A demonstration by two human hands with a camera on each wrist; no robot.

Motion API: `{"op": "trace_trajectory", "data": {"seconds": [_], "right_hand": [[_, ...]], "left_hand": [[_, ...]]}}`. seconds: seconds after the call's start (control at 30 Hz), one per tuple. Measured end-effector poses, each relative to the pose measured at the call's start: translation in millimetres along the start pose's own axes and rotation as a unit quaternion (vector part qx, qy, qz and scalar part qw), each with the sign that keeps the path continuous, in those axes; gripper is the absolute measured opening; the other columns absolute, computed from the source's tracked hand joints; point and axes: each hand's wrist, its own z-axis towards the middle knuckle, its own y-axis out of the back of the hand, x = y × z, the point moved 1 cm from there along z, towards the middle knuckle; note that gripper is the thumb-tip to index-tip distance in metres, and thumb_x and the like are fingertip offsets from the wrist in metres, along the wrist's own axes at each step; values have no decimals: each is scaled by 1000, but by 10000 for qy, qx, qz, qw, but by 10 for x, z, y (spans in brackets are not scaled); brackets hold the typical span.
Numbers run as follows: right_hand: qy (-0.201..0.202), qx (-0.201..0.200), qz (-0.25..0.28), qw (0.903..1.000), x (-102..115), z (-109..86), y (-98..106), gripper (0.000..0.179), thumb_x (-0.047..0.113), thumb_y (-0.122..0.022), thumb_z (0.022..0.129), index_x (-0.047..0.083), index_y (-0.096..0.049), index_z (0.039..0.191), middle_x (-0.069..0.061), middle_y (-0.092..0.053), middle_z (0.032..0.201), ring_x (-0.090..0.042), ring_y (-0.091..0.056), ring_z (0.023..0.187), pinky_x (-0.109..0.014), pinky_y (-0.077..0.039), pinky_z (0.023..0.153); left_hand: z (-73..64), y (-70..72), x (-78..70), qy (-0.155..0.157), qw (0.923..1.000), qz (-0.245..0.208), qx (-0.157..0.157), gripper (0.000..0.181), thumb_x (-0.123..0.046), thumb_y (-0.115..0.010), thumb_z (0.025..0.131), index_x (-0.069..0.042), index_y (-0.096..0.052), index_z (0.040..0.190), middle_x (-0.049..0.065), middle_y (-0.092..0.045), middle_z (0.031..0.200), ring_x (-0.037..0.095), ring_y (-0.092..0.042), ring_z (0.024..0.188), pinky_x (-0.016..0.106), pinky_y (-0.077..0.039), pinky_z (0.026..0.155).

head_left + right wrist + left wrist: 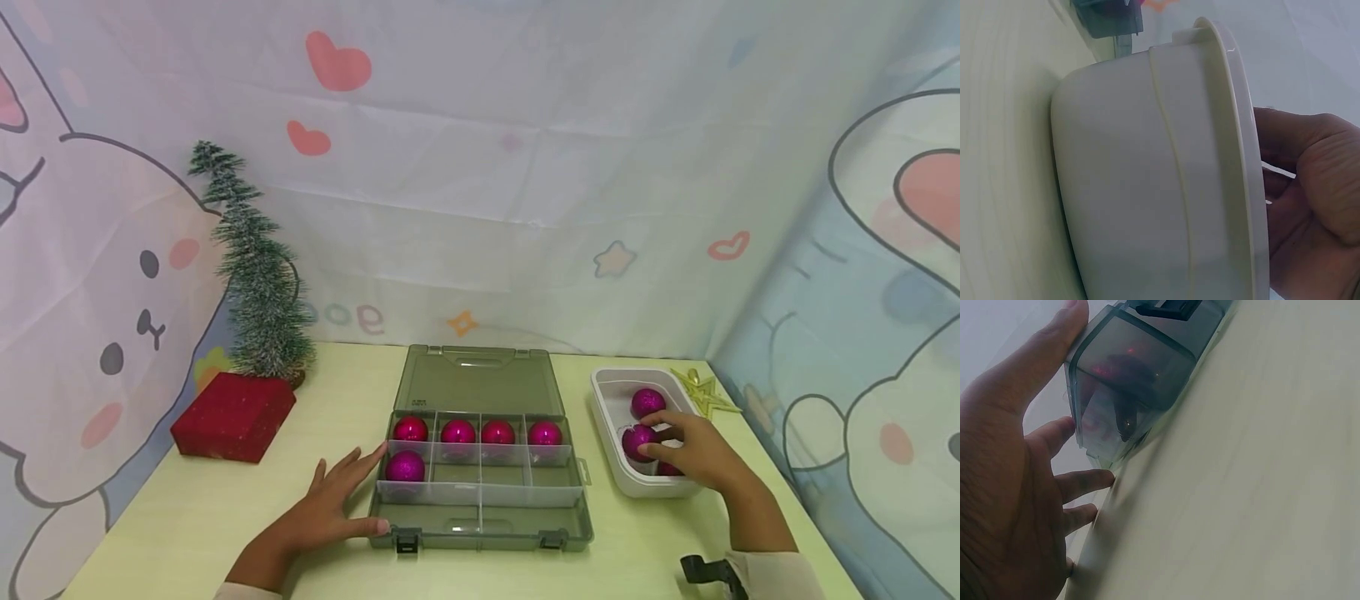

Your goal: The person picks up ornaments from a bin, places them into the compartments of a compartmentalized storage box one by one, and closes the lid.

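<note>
My right hand (701, 450) reaches over the rim of a white plastic tub (633, 483) and pinches a purple glitter Christmas bauble (635, 443) between thumb and fingers. In the right wrist view the tub's wall (1129, 169) hides the fingertips and the bauble. A second purple bauble (648, 403) lies behind, and another one (669, 469) shows partly under the hand. At the left side of a green see-through divided box (427, 514), my left hand (318, 512) has its fingers spread, fingertips at the box's edge. Shiny pink-red baubles (458, 432) fill the back row; a glitter bauble (405, 467) sits in the middle row's left compartment.
The box's lid (480, 383) lies open towards the back curtain. To the left stand a small frosted Christmas tree (262, 292) and a red velvety block (234, 417). A gold star ornament (703, 392) lies beside the tub at the right.
</note>
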Motion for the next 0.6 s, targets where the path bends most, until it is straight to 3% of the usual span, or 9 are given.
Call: {"op": "trace_trajectory", "data": {"seconds": [0.17,0.33,0.6], "right_hand": [[485,-502,-315,9971,32,0,33,50,12,-90,91,-7,-70,133,-31,-69,138,-52,-73,122,-64,-58,104],[683,-809,-417,9935,59,22,46,52,9,-92,88,-10,-71,131,-30,-66,139,-54,-71,123,-62,-57,106],[737,-976,-251,9922,156,67,16,50,7,-92,88,-8,-70,129,-26,-64,140,-52,-72,123,-61,-57,106]], "left_hand": [[-3,-7,12,-26,10000,48,-36,105,-46,-85,88,-18,-31,174,18,-38,177,62,-20,163,92,10,117],[-8,-10,11,-49,10000,38,-60,106,-47,-85,88,-17,-32,174,18,-39,176,63,-21,163,92,9,117],[-8,-12,14,-59,10000,17,-55,105,-46,-85,88,-21,-31,174,18,-39,176,62,-21,163,91,10,118]]}}
